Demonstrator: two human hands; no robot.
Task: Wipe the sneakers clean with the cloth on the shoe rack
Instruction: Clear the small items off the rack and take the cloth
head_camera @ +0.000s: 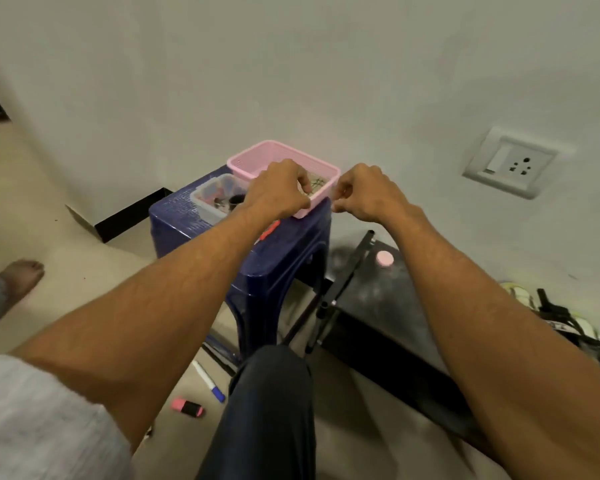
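Observation:
A pink plastic basket (257,150) stands on a dark blue stool (284,258) by the wall. My left hand (278,192) curls over the basket's near rim, fingertips inside. My right hand (368,195) pinches the basket's right front corner. Something patterned lies in the basket, mostly hidden by my left hand. A white and yellow-green sneaker with black laces (568,320) lies at the right edge, on the low black shoe rack (395,306). I cannot make out a cloth.
A clear box (208,195) of small items sits left of the basket. A pink round lid (385,259) rests on the rack. A marker (208,381) and a pink highlighter (187,407) lie on the floor beside my knee (271,393). Another person's foot (18,275) stands at the left.

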